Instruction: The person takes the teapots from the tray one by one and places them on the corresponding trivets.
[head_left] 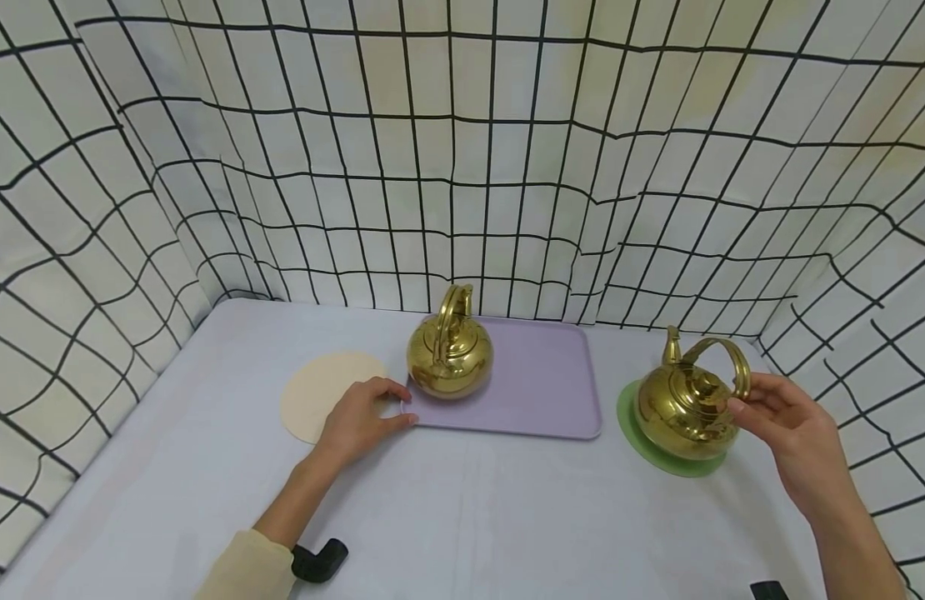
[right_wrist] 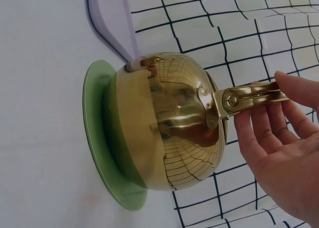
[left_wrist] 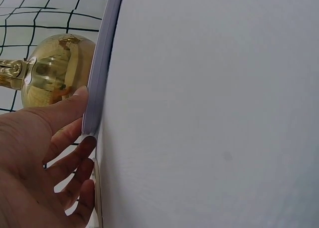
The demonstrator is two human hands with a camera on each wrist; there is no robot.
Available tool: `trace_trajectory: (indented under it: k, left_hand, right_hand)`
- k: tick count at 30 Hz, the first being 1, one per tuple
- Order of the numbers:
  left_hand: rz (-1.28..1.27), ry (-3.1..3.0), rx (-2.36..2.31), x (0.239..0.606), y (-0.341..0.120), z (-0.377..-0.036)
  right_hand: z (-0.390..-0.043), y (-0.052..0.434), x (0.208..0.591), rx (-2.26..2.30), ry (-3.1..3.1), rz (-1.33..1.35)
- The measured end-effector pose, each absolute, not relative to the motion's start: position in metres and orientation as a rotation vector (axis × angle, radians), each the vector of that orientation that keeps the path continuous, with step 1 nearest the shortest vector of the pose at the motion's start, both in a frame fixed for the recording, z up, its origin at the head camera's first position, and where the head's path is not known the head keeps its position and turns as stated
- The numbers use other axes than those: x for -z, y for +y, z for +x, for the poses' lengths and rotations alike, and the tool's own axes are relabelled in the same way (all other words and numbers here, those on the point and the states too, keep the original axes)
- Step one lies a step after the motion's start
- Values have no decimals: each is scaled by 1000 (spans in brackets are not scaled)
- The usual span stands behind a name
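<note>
My right hand [head_left: 796, 446] grips the curved handle of a shiny brass teapot [head_left: 687, 412], thumb on one side and fingers on the other. That teapot sits over a round green plate [right_wrist: 94, 133], its spout pointing away. A second brass teapot [head_left: 449, 354] stands upright on the left part of a purple tray [head_left: 541, 379]. At the tray's near left corner is my left hand [head_left: 361, 421], with thumb and fingers holding the rim. The left wrist view shows the thumb against the tray's edge, just below the second teapot.
A round cream mat [head_left: 312, 396] lies left of the tray, partly behind my left hand. White cloth [head_left: 462, 508] covers the table. White walls with a black grid [head_left: 470, 167] rise behind and at both sides.
</note>
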State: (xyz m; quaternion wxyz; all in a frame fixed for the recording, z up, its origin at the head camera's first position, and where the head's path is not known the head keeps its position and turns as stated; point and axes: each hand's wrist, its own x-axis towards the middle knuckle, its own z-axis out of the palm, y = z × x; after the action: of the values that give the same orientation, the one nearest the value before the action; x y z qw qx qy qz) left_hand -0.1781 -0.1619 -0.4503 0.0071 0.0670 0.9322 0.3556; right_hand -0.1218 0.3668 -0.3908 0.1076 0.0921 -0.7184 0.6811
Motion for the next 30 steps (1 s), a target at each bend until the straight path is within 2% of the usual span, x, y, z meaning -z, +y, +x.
trace_trajectory:
  k: [16,24,30]
  left_hand:
    - [196,2914,-1096,450,-161,-179]
    - [209,2924,-1099,452,-163,-178]
    - [218,2925,-1109,453,-162,-179]
  right_hand:
    - [-119,365,388,-1941,-2122,209]
    - [-121,349,377,-1343,-2402,-58]
    - [-125,332,369,-1162,-2333,-164]
